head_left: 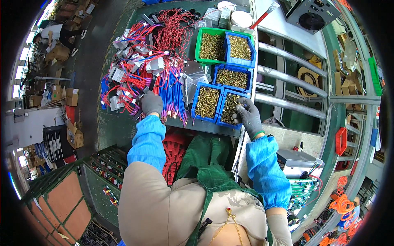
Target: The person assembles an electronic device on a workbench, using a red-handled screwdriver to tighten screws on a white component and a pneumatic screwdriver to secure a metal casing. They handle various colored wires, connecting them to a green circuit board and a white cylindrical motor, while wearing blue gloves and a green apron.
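My left hand [152, 103], in a grey glove, is closed at the lower edge of a pile of red and blue wires with metal brackets [155, 64]. What its fingers hold, if anything, is hidden beneath the glove. Beside it lies a bundle of blue and red cables [171, 92] with ring-like copper ends. My right hand [248, 116], also gloved, reaches over the right edge of a small blue bin [222, 121] of dark and brassy screws [230, 107]. Its thumb and fingers are apart there.
More blue bins of brass screws [207, 101] and a green bin [200, 45] stand close by. Flat metal plates [193, 78] lie beside the cables. A metal-barred conveyor [292, 76] runs along the right, with a grey fan unit [312, 16] at its far end.
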`<act>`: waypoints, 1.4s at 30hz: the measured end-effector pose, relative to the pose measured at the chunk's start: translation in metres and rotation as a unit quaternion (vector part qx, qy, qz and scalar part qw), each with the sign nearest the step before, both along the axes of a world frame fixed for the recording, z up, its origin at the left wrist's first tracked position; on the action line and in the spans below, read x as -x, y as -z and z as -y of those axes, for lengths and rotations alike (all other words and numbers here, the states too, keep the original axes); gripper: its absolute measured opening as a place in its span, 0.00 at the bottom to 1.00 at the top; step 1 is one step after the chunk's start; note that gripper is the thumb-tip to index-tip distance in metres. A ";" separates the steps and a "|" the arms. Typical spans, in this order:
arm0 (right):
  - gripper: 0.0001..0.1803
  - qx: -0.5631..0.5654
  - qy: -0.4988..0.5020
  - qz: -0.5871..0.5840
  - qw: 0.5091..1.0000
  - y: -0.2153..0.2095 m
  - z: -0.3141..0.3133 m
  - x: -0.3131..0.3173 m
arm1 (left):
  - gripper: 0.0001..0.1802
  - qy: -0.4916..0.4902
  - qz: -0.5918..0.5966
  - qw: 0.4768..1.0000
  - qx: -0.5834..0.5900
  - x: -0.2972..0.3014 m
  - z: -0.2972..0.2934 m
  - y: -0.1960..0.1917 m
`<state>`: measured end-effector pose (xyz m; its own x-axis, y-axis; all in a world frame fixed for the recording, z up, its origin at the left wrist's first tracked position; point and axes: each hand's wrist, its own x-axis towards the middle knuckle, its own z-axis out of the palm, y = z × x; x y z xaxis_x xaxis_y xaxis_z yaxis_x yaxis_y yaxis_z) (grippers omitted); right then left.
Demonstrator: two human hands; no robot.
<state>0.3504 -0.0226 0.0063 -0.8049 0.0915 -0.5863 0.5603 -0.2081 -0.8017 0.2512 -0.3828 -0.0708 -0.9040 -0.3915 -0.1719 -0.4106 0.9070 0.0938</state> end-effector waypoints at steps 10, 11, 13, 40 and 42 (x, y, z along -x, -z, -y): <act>0.12 0.155 0.034 -0.023 0.987 -0.020 -0.007 -0.022 | 0.18 0.048 -0.003 0.999 0.010 0.005 0.003 0.010; 0.12 0.159 0.042 -0.026 0.986 -0.021 -0.008 -0.028 | 0.18 0.069 -0.011 0.997 0.023 0.003 0.007 0.007; 0.12 0.163 0.060 -0.024 0.985 -0.028 -0.008 -0.037 | 0.18 0.061 -0.060 0.996 0.006 -0.001 0.006 0.002; 0.13 0.191 0.194 -0.098 0.957 -0.064 -0.015 -0.112 | 0.10 -0.290 0.069 0.634 -0.714 0.018 -0.012 -0.011; 0.13 0.236 0.218 -0.089 0.943 -0.067 -0.017 -0.117 | 0.10 -0.333 0.010 0.444 -0.832 -0.001 -0.032 -0.048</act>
